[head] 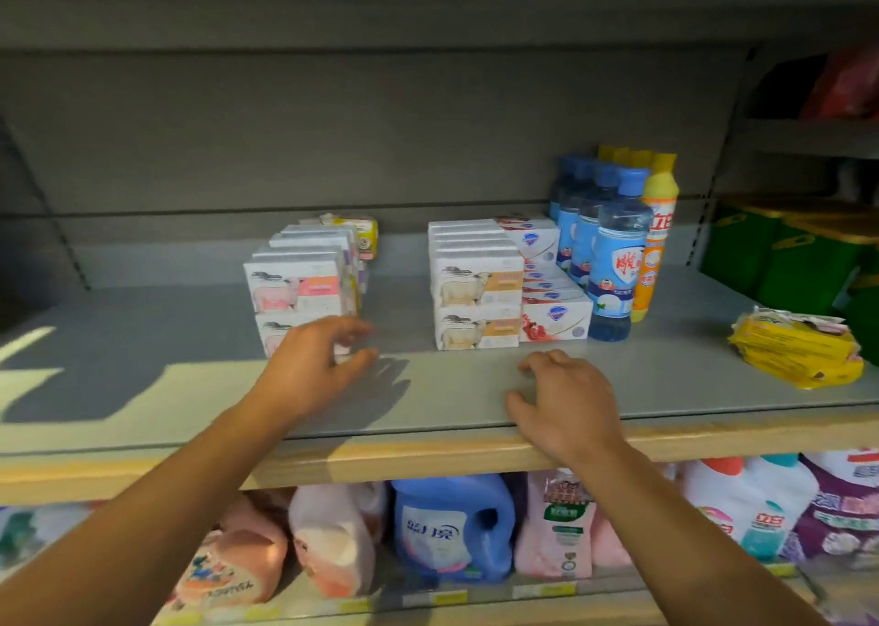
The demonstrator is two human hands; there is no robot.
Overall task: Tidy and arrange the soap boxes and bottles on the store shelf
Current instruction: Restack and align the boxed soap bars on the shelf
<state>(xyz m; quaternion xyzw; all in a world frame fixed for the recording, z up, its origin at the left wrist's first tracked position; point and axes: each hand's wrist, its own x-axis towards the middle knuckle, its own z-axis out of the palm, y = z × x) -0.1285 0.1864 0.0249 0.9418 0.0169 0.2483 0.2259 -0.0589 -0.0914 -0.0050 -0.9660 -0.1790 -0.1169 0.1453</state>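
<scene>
Fingers of left hand spread and loosely bent, empty, hovering at lower pink-and-white sheep-print cardboard soap box stack; right hand relaxed, empty, resting on grey metal shelf. Risk, likely: clumsy nudge toppling two-high stack, or orange-and-white sheep boxes and red-and-white boxes shoved into upright blue plastic bottles. Left fingertips blurred, contact unclear; lower pink box half-hidden, rear yellow box and yellow-capped orange bottles partly screened.
</scene>
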